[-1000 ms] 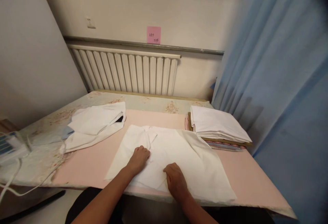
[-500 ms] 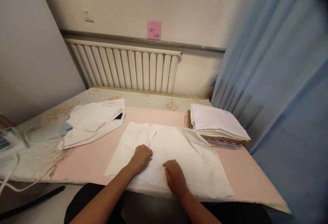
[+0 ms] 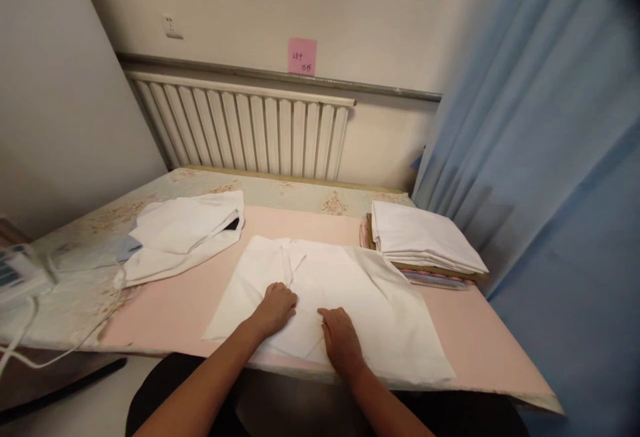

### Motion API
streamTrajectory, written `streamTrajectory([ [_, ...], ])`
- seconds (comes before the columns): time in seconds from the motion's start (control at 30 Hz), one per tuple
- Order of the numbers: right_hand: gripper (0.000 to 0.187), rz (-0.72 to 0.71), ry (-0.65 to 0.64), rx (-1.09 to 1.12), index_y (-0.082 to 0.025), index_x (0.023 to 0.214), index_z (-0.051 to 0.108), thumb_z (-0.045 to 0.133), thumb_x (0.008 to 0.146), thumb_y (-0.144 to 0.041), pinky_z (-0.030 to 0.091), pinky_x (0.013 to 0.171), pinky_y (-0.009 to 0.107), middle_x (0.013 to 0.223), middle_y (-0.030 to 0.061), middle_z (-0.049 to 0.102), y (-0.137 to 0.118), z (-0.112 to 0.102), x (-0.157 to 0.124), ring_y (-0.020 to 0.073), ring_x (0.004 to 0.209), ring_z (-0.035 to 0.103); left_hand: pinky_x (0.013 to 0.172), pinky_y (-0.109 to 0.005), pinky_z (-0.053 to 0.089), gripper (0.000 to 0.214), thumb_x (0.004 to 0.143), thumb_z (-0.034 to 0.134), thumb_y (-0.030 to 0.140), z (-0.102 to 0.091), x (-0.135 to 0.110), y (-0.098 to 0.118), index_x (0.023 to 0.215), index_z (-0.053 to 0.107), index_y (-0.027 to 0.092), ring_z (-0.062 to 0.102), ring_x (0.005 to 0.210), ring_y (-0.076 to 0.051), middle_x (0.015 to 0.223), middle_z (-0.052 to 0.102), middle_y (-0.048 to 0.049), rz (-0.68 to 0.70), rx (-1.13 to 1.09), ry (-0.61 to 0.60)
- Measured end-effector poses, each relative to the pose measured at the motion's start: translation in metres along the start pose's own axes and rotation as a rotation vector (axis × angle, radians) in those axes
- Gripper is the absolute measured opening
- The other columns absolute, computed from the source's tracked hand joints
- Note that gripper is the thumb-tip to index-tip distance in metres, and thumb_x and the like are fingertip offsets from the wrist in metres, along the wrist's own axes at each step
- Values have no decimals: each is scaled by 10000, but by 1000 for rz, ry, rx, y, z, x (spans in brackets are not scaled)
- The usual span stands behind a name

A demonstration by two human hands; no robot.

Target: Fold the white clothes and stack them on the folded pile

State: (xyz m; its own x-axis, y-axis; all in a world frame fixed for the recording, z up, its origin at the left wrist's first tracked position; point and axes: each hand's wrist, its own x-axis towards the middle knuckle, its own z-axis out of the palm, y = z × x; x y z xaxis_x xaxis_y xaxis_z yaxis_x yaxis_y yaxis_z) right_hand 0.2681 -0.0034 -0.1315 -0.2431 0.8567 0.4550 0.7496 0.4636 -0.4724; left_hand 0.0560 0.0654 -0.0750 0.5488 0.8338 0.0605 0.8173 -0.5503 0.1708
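Your left hand (image 3: 279, 307) sat loosely curled on the flat white fabric piece (image 3: 385, 310); your right hand (image 3: 344, 340), fingers bent, rested on it too. Couldn't tell if either pinched cloth. Piece lay on the pale pink sheet (image 3: 165, 320), between the rumpled white cloth pile (image 3: 173, 227) and the neatly folded white cloth stack (image 3: 423, 233).

The pink note (image 3: 302, 57) on the wall (image 3: 385, 17) bears handwriting, not clearly legible.

Left hand (image 3: 275, 308) now seemingly nearer right hand (image 3: 343, 341), view tilted lower
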Motion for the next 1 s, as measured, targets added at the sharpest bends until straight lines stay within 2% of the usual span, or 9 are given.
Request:
streamTrajectory([
  [0.1, 365, 3, 6, -34, -178, 1190, 544, 391, 879, -65, 436, 861, 417, 888, 62, 595, 1, 2, 0, 227, 874, 501, 967, -439, 347, 83, 835, 555, 199, 7, -3, 3, 804, 632, 192, 541, 973, -236, 879, 654, -49, -36, 44, 57],
  [0.23, 359, 9, 35, -47, -176, 1184, 547, 388, 880, -69, 430, 867, 425, 882, 61, 593, 2, 4, -1, 229, 864, 503, 1047, -492, 291, 229, 884, 426, 108, 24, -15, 21, 992, 622, 157, 457, 1193, -273, 1158, 598, -123, -100, 111, 177],
  [0.33, 355, 12, 41, -48, -181, 1171, 553, 397, 872, -70, 431, 865, 425, 890, 63, 594, 1, 4, -1, 230, 871, 509, 1076, -476, 298, 316, 912, 368, 101, 46, -20, 38, 1132, 588, 157, 382, 1309, -261, 1318, 536, -121, -28, 140, 301],
  [0.4, 340, 11, 37, -50, -181, 1159, 556, 396, 877, -78, 432, 859, 426, 891, 64, 595, 0, 4, -1, 231, 871, 511, 1085, -464, 309, 349, 920, 381, 138, 60, -18, 48, 1226, 545, 161, 348, 1348, -257, 1378, 506, -105, 32, 134, 342],
  [0.5, 320, 8, 38, -42, -183, 1143, 558, 398, 883, -86, 433, 857, 423, 892, 63, 600, -1, 3, -1, 230, 873, 514, 1095, -475, 306, 423, 908, 423, 209, 74, -11, 57, 1325, 478, 167, 313, 1377, -271, 1442, 452, -94, 16, 124, 302],
  [0.6, 306, 10, 44, -11, -193, 1116, 565, 403, 881, -84, 434, 846, 410, 888, 57, 607, -2, 1, 0, 224, 868, 520, 1101, -494, 296, 469, 898, 436, 259, 79, -5, 60, 1361, 452, 190, 315, 1378, -280, 1475, 416, -74, -45, 130, 255],
  [0.77, 276, 7, 104, 65, -190, 1025, 585, 392, 865, -72, 435, 828, 388, 896, 63, 602, -5, -3, -2, 217, 886, 518, 1100, -493, 298, 489, 896, 415, 262, 80, -4, 59, 1381, 438, 209, 295, 1389, -269, 1495, 389, -51, -56, 145, 246],
  [0.9, 244, -1, 39, 76, -203, 910, 599, 407, 844, -69, 431, 820, 377, 841, 46, 599, -7, -5, 0, 208, 858, 521, 1085, -490, 321, 467, 909, 386, 248, 77, -4, 59, 1368, 459, 206, 319, 1378, -268, 1482, 411, -49, -53, 168, 253],
  [1.0, 239, 48, 24, 122, -205, 893, 607, 441, 802, -60, 438, 836, 362, 852, 38, 625, -5, -6, 4, 194, 852, 543, 1084, -486, 326, 461, 910, 387, 250, 76, -3, 59, 1362, 469, 205, 331, 1372, -266, 1484, 407, -49, -43, 180, 269],
])
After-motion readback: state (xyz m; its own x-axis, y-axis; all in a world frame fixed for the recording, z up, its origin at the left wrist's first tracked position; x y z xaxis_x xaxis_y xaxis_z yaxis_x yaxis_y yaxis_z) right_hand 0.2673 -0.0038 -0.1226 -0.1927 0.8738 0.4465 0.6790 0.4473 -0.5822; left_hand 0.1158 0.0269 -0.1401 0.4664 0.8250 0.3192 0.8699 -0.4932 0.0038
